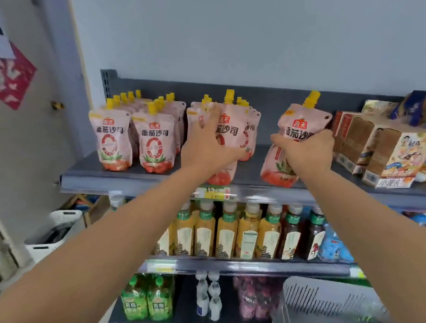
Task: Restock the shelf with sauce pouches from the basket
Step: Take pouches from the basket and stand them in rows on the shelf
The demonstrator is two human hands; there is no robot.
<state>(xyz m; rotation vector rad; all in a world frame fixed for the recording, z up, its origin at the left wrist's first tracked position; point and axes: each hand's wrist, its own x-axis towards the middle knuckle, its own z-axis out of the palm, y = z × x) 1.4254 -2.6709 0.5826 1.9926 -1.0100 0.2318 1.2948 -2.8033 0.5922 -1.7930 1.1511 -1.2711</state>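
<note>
Pink tomato sauce pouches with yellow caps stand in rows on the grey top shelf (129, 180). My left hand (208, 145) grips the front pouch of the middle row (231, 127), which stands at the shelf's front edge. My right hand (307, 151) holds another pouch (299, 124) upright on the shelf, alone to the right of that row. Two full rows of pouches (135, 134) stand further left. The grey basket (327, 313) is at the bottom right, its contents mostly out of view.
Cardboard snack boxes (385, 154) crowd the shelf's right end, close to my right hand. Bottled drinks (239, 232) fill the shelf below, with green bottles (147, 299) lower still. A white crate (56, 228) sits on the floor at left, by a door.
</note>
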